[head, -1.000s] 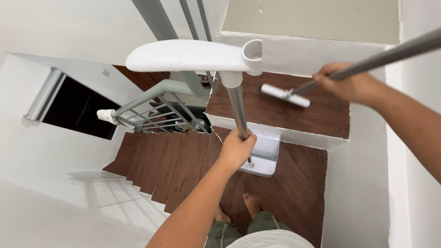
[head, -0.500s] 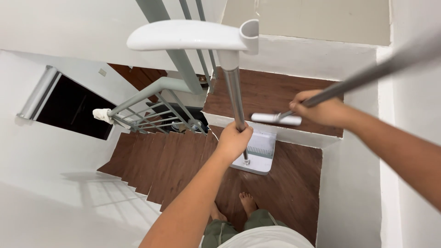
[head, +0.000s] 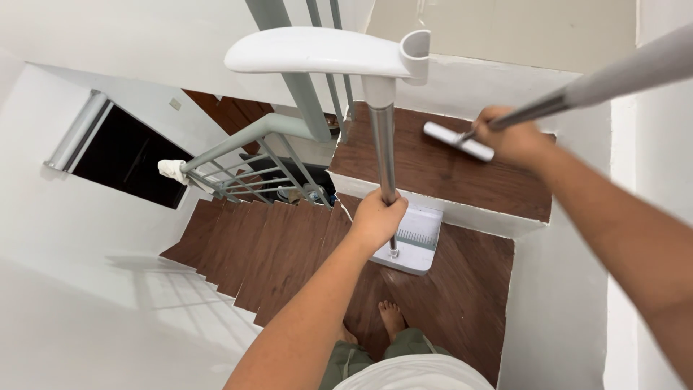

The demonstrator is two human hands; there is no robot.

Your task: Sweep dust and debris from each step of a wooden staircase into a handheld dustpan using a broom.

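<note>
Sweeping upper step | right hand (head: 516, 137) clamped on broom pole (head: 613, 79), head (head: 458, 141) on tread | left hand (head: 377, 220) gripping dustpan pole (head: 384, 155); dustpan (head: 415, 242) on landing below | next: likely draw head toward edge.

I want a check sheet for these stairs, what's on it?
Surface: brown wood-look stair treads, white risers.
Job's things: white long-handled dustpan standing on the landing; white broom head on the step above.
Clutter: white cloth on the grey railing.
Hands: left hand grips the dustpan pole; right hand grips the broom handle.
Cables: nothing seen.
Surroundings: white walls, dark opening below.
</note>
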